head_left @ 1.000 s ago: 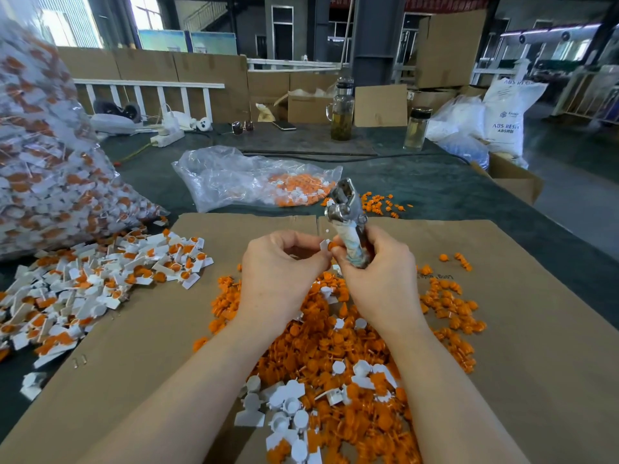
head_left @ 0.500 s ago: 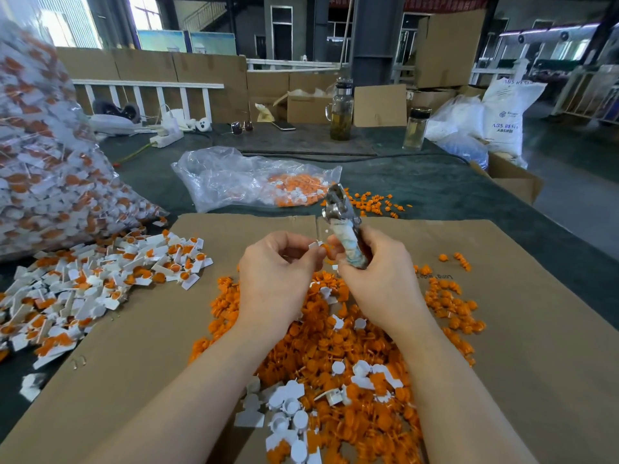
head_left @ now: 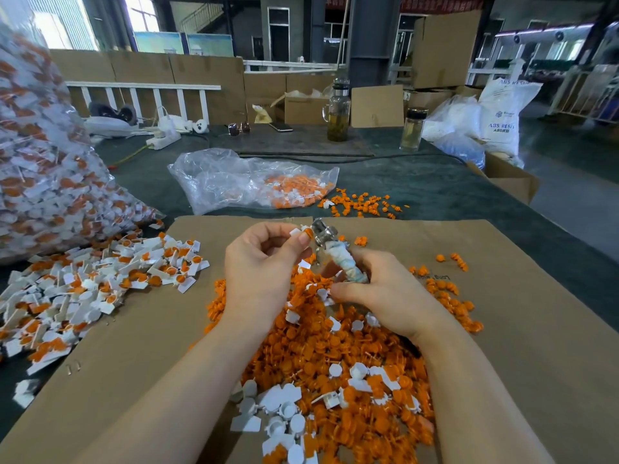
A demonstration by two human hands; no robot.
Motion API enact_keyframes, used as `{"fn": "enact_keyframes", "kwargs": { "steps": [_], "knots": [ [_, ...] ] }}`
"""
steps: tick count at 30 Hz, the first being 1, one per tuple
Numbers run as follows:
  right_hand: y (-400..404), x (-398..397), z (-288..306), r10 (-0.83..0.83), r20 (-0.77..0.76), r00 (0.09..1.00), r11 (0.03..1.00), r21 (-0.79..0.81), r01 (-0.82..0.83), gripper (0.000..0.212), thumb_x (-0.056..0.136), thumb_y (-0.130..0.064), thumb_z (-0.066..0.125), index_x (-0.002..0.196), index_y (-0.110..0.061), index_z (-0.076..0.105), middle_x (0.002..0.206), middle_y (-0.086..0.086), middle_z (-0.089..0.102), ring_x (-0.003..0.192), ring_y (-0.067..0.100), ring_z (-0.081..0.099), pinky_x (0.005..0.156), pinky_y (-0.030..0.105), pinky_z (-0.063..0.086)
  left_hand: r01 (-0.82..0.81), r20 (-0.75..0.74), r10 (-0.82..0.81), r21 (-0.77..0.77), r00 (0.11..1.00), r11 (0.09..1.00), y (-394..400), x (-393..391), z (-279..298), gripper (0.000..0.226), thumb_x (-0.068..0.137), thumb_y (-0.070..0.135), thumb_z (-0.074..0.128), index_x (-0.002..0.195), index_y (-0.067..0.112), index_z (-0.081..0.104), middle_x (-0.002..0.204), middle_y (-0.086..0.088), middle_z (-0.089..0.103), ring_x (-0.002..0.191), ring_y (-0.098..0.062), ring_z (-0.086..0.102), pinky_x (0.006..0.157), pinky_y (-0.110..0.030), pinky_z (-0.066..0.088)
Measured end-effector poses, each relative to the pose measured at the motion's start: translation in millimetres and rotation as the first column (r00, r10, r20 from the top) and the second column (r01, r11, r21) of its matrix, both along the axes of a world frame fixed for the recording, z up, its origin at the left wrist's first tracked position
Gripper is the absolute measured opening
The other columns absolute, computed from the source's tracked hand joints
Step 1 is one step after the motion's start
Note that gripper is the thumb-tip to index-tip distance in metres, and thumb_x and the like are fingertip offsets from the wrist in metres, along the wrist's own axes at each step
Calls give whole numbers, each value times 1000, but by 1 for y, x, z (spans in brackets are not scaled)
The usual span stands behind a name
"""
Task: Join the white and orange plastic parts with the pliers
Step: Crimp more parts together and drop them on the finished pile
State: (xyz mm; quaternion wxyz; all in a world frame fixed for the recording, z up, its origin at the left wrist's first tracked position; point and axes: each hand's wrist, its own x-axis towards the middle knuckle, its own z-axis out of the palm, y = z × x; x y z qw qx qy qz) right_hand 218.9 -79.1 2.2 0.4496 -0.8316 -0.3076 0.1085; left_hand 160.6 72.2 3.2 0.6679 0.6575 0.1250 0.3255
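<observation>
My left hand [head_left: 264, 262] pinches a small white and orange plastic part [head_left: 301, 232] between thumb and forefinger, right against the metal jaws of the pliers [head_left: 323, 234]. My right hand [head_left: 385, 293] grips the pliers by their cloth-wrapped handles [head_left: 346, 266], jaws pointing up and away from me. Whether the jaws are closed on the part I cannot tell. Below both hands lies a heap of loose orange parts [head_left: 335, 356] with white parts [head_left: 284, 413] mixed in at its near end.
Everything sits on a brown cardboard sheet [head_left: 502, 329]. Joined white-and-orange pieces [head_left: 100, 283] are spread at the left, beside a big clear bag of them [head_left: 43, 179]. A smaller plastic bag [head_left: 251, 182] and scattered orange parts [head_left: 361, 202] lie farther back, then two glass bottles [head_left: 338, 112].
Both hands have come lower and nearer to me. My left hand has brought the small part up to the pliers' jaws, and the pliers have tilted leftward.
</observation>
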Motion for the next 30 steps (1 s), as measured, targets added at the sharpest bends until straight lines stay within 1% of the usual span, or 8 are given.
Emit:
{"fn": "enact_keyframes", "kwargs": {
  "steps": [3, 6, 11, 17, 19, 24, 27, 30],
  "knots": [
    [0, 0, -1, 40, -14, 999, 999, -11, -40, 17, 86, -20, 70, 101, -25, 64, 87, -7, 66, 70, 0, 63, 58, 13, 46, 18, 21, -18, 17, 1000, 1000, 0, -1, 1, 5, 85, 3, 71, 86, 8, 70, 74, -2, 72, 66, -8, 71, 60, -12, 52],
    [1, 0, -2, 62, -14, 998, 998, 9, -62, 12, 88, -17, 68, 92, -27, 63, 77, -10, 62, 60, -5, 59, 53, 9, 40, 42, 36, -43, 15, 998, 999, -1, -2, 2, 7, 86, 1, 70, 86, 8, 70, 73, -1, 72, 66, -6, 70, 60, -12, 52],
    [5, 0, -4, 64, 29, 998, 998, -19, -63, 19, 92, -14, 61, 82, -30, 63, 60, -19, 61, 49, -3, 53, 47, 12, 36, 78, 55, -76, -39, 996, 996, 0, -3, 3, 6, 86, 0, 68, 86, 7, 69, 67, 4, 71, 63, -5, 69, 61, -12, 52],
    [9, -1, -6, 36, 115, 993, 999, -32, -33, 16, 91, -13, 60, 85, -26, 64, 73, -2, 63, 49, 0, 49, 46, 18, 37, 82, 75, -76, -83, 994, 993, 0, -2, 4, 7, 86, 0, 68, 84, 7, 69, 66, 4, 71, 62, -5, 67, 61, -14, 52],
    [9, 0, -8, 19, 136, 991, 998, -66, -10, 9, 90, -14, 60, 92, -21, 65, 77, 2, 65, 49, 2, 49, 50, 28, 41, 80, 75, -73, -92, 994, 993, 0, -1, 3, 8, 86, 0, 68, 84, 7, 69, 68, 4, 71, 63, -5, 67, 61, -14, 53],
    [13, 1, -11, -16, 180, 984, 996, -81, 31, 9, 89, -18, 61, 97, -23, 63, 79, -3, 65, 60, 7, 57, 54, 28, 48, 97, 56, -89, -145, 994, 985, 2, 1, 1, 6, 86, 2, 68, 86, 7, 69, 69, 4, 72, 64, -6, 68, 63, -17, 54],
    [15, 3, -15, -82, 287, 954, 988, -99, 114, 7, 89, -25, 60, 96, -24, 62, 79, -6, 63, 68, 10, 58, 63, 38, 51, 82, 45, -71, -329, 996, 941, 7, 4, -1, 4, 89, 5, 66, 89, 8, 69, 75, 1, 75, 69, -8, 71, 66, -20, 58],
    [15, 6, -18, -133, 336, 932, 974, -128, 185, 7, 92, -34, 57, 92, -27, 57, 78, -8, 61, 69, 10, 59, 64, 39, 53, -46, 20, 76, -635, 997, 771, 24, 4, 1, 5, 92, 10, 64, 95, 10, 68, 85, -3, 77, 79, -9, 74, 70, -20, 59]
  ]
}}
